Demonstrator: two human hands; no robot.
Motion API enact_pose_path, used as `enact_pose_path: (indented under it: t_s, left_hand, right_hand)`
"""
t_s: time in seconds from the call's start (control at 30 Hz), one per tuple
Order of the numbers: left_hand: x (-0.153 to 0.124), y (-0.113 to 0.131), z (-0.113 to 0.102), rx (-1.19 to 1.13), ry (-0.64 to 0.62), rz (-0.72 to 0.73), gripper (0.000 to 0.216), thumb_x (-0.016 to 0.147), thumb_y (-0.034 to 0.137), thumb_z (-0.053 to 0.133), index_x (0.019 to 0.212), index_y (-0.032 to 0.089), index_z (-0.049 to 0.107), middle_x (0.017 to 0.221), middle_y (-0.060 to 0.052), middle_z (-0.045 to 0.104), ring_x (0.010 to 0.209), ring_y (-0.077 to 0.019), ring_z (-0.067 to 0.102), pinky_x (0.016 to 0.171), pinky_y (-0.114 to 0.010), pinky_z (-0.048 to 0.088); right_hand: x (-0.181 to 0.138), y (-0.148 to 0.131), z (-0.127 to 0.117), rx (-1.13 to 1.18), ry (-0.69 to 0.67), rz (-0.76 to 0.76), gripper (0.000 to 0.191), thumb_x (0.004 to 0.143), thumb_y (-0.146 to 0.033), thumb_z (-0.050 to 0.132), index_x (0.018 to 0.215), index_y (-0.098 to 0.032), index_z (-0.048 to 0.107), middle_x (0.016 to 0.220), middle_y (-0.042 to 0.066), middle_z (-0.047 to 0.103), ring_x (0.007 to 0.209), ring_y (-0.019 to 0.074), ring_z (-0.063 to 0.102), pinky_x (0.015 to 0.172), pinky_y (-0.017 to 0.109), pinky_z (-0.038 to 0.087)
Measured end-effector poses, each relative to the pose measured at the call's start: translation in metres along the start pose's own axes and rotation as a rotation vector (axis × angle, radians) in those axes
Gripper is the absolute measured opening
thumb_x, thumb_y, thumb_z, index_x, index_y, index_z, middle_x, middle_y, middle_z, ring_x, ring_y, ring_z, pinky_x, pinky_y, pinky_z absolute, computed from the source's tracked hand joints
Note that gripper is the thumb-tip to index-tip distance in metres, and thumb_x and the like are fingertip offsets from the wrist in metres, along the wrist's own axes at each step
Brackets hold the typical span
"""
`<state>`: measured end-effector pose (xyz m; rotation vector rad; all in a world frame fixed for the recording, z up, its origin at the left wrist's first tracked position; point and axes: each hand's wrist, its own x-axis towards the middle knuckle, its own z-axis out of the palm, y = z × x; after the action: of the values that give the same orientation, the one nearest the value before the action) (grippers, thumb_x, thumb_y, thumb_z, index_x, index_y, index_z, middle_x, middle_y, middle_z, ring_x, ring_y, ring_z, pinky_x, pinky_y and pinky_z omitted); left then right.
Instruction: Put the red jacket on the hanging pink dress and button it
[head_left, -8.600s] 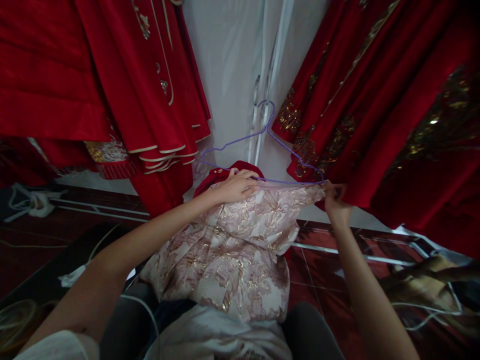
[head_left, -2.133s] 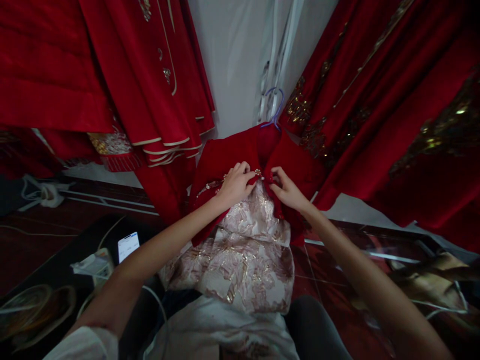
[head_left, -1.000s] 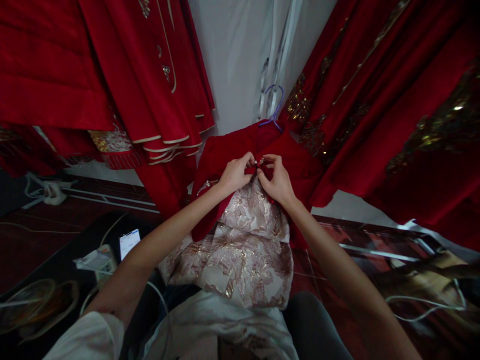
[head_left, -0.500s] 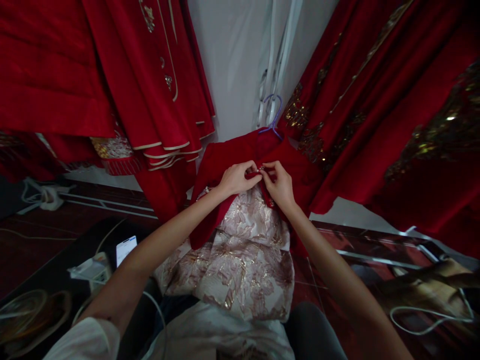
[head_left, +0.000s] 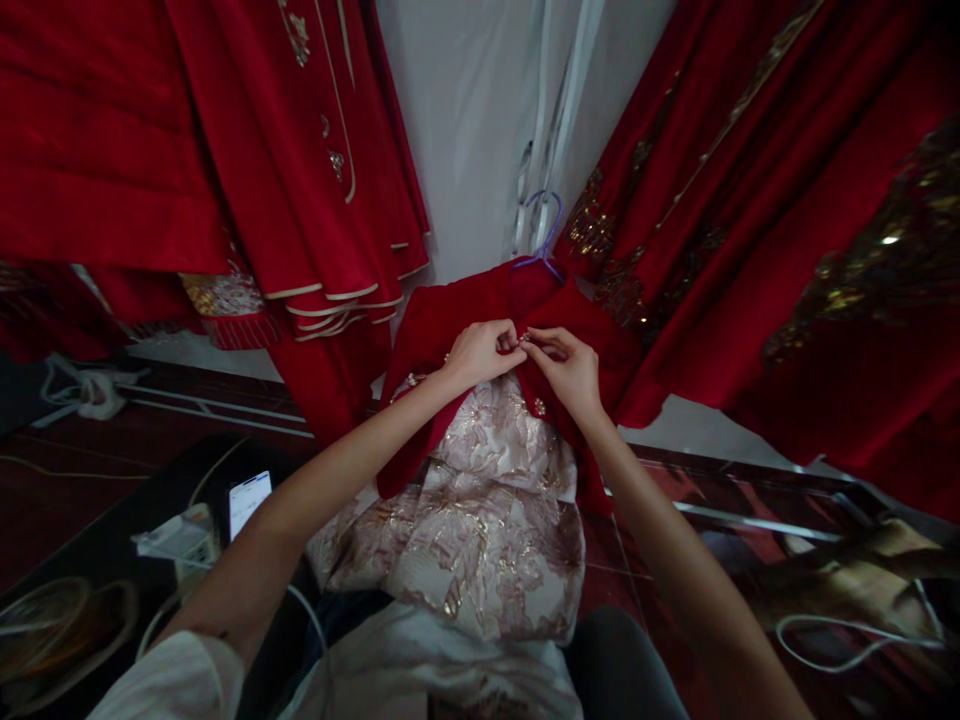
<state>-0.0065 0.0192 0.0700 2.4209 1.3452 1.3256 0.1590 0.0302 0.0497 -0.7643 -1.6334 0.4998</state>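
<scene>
A short red jacket [head_left: 439,325] hangs on a purple wire hanger [head_left: 545,225] over a cream and gold brocade skirt [head_left: 480,510] that falls onto my lap. My left hand [head_left: 482,352] pinches the jacket's left front edge. My right hand [head_left: 568,368] pinches the right front edge. The two hands meet at a small metal clasp [head_left: 523,340] at the jacket's front, fingers closed on it. The hanger's hook rests against pale hanging straps.
Red embroidered garments [head_left: 247,170] hang on the left, and more red garments [head_left: 750,220] on the right, close around the work. A white wall [head_left: 465,130] is behind. On the dark floor at left lie a lit phone [head_left: 247,500], cords and a white box [head_left: 176,535].
The jacket has been put over the skirt on the hanger since the earliest frame. Over the last second my hands stay together at the clasp, shifting only slightly.
</scene>
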Motion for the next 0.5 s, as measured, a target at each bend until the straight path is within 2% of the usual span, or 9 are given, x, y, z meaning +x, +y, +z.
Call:
enact_pose_path:
  t_s: [0.17, 0.33, 0.43, 0.5]
  left_hand:
    - [0.001, 0.003, -0.001, 0.019, 0.0, 0.057, 0.008, 0.076, 0.025, 0.058, 0.077, 0.017, 0.059, 0.071, 0.0, 0.061, 0.064, -0.011, 0.055, 0.062, -0.022, 0.041]
    - [0.003, 0.005, -0.001, 0.061, -0.082, 0.108, 0.003, 0.079, 0.02, 0.054, 0.08, 0.018, 0.055, 0.076, 0.0, 0.059, 0.069, -0.0126, 0.055, 0.065, -0.024, 0.042]
    - [-0.003, 0.006, -0.003, 0.069, -0.163, 0.049, 0.011, 0.083, 0.025, 0.051, 0.091, 0.018, 0.054, 0.087, -0.003, 0.06, 0.075, -0.0145, 0.058, 0.07, -0.026, 0.045]
    - [-0.013, 0.007, -0.011, 0.099, -0.241, 0.011, 0.024, 0.084, 0.035, 0.054, 0.102, 0.018, 0.053, 0.099, -0.007, 0.06, 0.083, -0.0172, 0.06, 0.074, -0.029, 0.047]
  right_hand:
    - [0.002, 0.0, -0.003, 0.008, -0.017, 0.0, 0.029, 0.076, -0.037, 0.069, 0.098, -0.018, 0.068, 0.1, 0.007, 0.073, 0.089, 0.0198, 0.07, 0.082, 0.034, 0.056]
    - [0.001, 0.001, -0.003, -0.048, -0.052, -0.002, 0.029, 0.08, -0.036, 0.065, 0.103, -0.018, 0.067, 0.104, 0.007, 0.072, 0.093, 0.019, 0.069, 0.084, 0.033, 0.055]
    - [-0.005, 0.0, -0.005, -0.12, -0.096, 0.0, 0.034, 0.085, -0.037, 0.058, 0.114, -0.019, 0.063, 0.113, 0.008, 0.069, 0.1, 0.0201, 0.067, 0.089, 0.037, 0.053]
    - [-0.014, -0.004, -0.01, -0.17, -0.183, -0.018, 0.043, 0.086, -0.039, 0.058, 0.125, -0.021, 0.057, 0.125, 0.009, 0.063, 0.112, 0.0222, 0.062, 0.098, 0.042, 0.048]
